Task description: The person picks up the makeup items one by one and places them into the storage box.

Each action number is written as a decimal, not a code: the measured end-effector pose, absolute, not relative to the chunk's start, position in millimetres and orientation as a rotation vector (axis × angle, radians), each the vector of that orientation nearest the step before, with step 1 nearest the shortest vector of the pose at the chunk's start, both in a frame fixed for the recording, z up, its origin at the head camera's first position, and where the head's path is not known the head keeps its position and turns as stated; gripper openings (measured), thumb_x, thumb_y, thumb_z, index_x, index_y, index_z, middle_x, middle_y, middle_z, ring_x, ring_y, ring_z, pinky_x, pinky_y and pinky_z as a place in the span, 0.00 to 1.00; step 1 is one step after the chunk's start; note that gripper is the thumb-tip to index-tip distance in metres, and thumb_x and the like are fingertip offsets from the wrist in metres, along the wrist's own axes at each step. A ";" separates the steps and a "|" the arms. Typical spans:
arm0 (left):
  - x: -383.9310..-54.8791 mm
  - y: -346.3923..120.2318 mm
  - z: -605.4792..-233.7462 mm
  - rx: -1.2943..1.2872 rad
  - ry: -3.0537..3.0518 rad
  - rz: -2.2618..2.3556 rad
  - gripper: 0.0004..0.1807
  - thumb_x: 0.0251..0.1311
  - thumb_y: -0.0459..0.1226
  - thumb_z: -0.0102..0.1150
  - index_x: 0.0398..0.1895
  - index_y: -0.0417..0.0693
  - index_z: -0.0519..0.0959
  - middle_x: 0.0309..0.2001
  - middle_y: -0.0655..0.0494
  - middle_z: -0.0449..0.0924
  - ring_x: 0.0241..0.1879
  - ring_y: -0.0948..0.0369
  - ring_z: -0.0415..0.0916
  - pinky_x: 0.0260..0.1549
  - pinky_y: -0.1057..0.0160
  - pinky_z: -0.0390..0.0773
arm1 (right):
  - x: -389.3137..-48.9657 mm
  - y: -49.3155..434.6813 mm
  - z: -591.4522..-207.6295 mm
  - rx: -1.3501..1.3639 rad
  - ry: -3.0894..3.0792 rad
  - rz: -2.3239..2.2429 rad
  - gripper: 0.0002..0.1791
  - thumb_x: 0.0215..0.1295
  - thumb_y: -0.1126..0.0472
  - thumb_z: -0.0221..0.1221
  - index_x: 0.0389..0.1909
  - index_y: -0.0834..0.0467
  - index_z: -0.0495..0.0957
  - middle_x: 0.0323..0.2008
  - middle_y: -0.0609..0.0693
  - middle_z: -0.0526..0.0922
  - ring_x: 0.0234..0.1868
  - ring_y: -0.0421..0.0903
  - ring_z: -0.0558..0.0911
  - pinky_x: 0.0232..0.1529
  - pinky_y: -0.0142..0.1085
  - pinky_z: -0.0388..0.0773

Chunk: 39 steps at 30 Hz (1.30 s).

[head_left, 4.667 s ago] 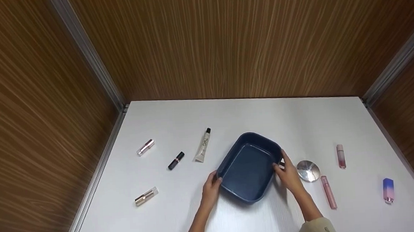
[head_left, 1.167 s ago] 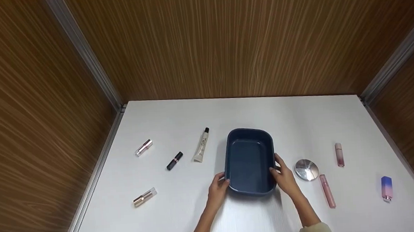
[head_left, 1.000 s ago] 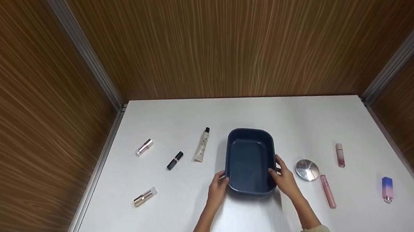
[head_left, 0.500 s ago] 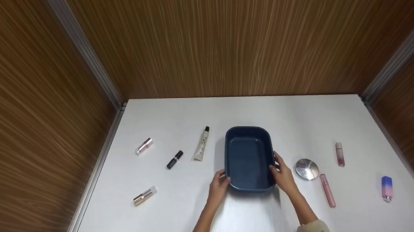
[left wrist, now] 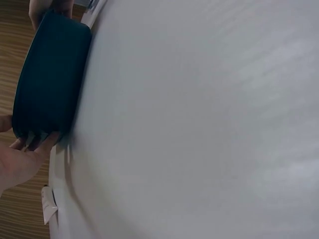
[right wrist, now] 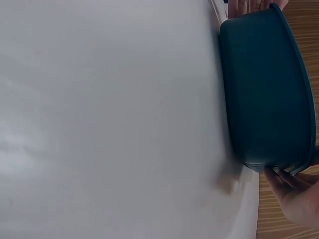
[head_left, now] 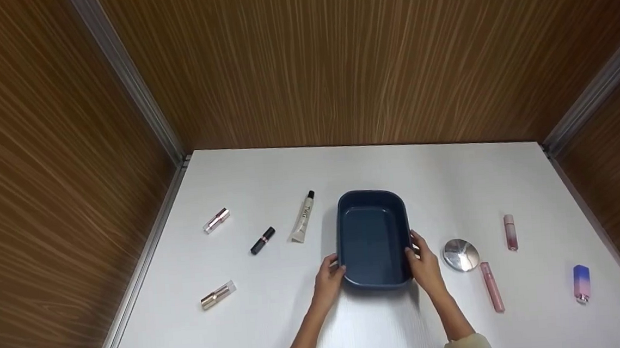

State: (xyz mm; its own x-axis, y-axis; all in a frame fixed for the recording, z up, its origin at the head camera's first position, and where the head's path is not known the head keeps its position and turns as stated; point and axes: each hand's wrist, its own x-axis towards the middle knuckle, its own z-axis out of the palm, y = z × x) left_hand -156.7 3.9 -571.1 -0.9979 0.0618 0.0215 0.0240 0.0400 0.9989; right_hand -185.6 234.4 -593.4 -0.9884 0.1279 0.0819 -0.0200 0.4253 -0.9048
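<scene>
Navy dish is mid-bench, resting or slightly lifted, can't tell; left hand and right hand have a closed grip on opposite sides; looks like positioning; next move probably calls for keeping it level.

Rect. blue baking dish, deep w/ rounded corners, smooth finish; navy in head view, more teal in wrist cams. Upright, open side up, inner floor visible. Long axis runs away from person, approx. mid white tabletop, btwn TWG tube & round silver case, apart from both. L hand grips near L corner, thumb at rim, fingers along outer wall/base. R hand grips R long side, lower half, thumb at rim, fingers outside. Can't tell if base touches tabletop.
</scene>
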 end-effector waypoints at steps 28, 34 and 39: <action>-174.4 -0.7 -592.2 0.053 2.344 2.082 0.21 0.61 0.25 0.47 0.57 0.25 0.63 0.55 0.31 0.66 0.50 0.43 0.70 0.47 0.52 0.71 | -184.1 224.3 -594.5 -0.089 -2.507 1.624 0.25 0.67 0.70 0.47 0.65 0.68 0.57 0.58 0.69 0.66 0.54 0.64 0.71 0.49 0.52 0.70; -186.4 2.3 -596.2 0.118 2.540 1.938 0.28 0.62 0.30 0.50 0.65 0.33 0.58 0.63 0.38 0.58 0.59 0.45 0.62 0.54 0.52 0.64 | -184.0 220.2 -596.1 -0.128 -2.489 1.614 0.25 0.68 0.70 0.45 0.65 0.68 0.56 0.58 0.70 0.64 0.54 0.64 0.70 0.51 0.52 0.68; -194.9 6.8 -594.6 0.388 2.909 1.521 0.32 0.64 0.36 0.51 0.67 0.33 0.54 0.67 0.40 0.52 0.65 0.46 0.50 0.60 0.50 0.54 | -184.0 216.7 -599.0 -0.147 -2.468 1.586 0.24 0.68 0.70 0.44 0.65 0.69 0.55 0.58 0.72 0.64 0.54 0.65 0.70 0.51 0.52 0.68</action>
